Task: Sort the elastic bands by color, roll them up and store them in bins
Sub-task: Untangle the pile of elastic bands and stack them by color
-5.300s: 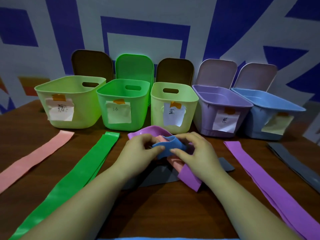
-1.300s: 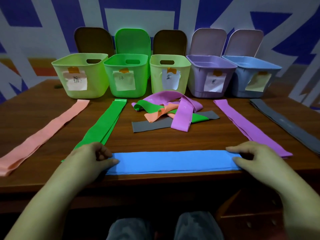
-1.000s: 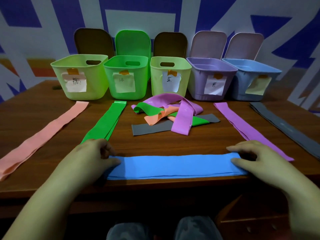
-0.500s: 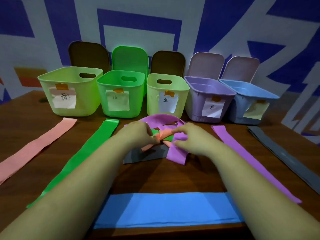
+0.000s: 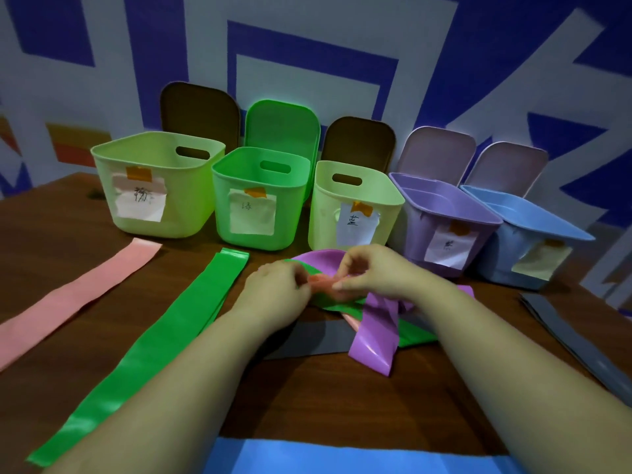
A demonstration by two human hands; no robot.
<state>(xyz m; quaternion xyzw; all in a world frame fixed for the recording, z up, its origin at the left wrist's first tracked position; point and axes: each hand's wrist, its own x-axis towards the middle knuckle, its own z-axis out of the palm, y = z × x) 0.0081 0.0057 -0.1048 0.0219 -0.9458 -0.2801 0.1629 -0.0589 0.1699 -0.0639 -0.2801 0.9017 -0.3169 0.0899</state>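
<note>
Blue-and-white patterned wall backs a dark wood table [image 5: 61,213]; five labelled bins stand in a row beyond both hands, lids propped behind them.

Layout, left to right:
- Pink strip [image 5: 78,295], flat, well left of the left hand, long axis running from near-left to far-right.
- Green strip [image 5: 154,343], flat, just left of the left forearm, same diagonal axis.
- Left hand [image 5: 277,292], fingers curled, pinching the left end of the orange band [image 5: 325,285].
- Right hand [image 5: 372,271], thumb and forefinger pinching the same band from above; remaining fingers bent.
- Pile [image 5: 376,323] of tangled bands, directly under and on the near side of both hands: purple loop, green band, grey band lowest.
- Grey strips [image 5: 564,330], flat, well right of the right forearm.
- Blue strip [image 5: 342,456], flat, crosswise beneath both forearms at the near edge.

Key relation: the orange band lies between the two hands, its long axis roughly left-right, and part of it passes under the purple loop just nearer than the right hand. The hands are equally near. Judgement: it must be drawn up and toward the left to clear the loop, then laid with the pink strip.

Pose: both forearms extend forward and converge over the pile, wrists level, knuckles up.

Sorting is incomplete; no band appears rolled, and no bin visibly holds one.
</note>
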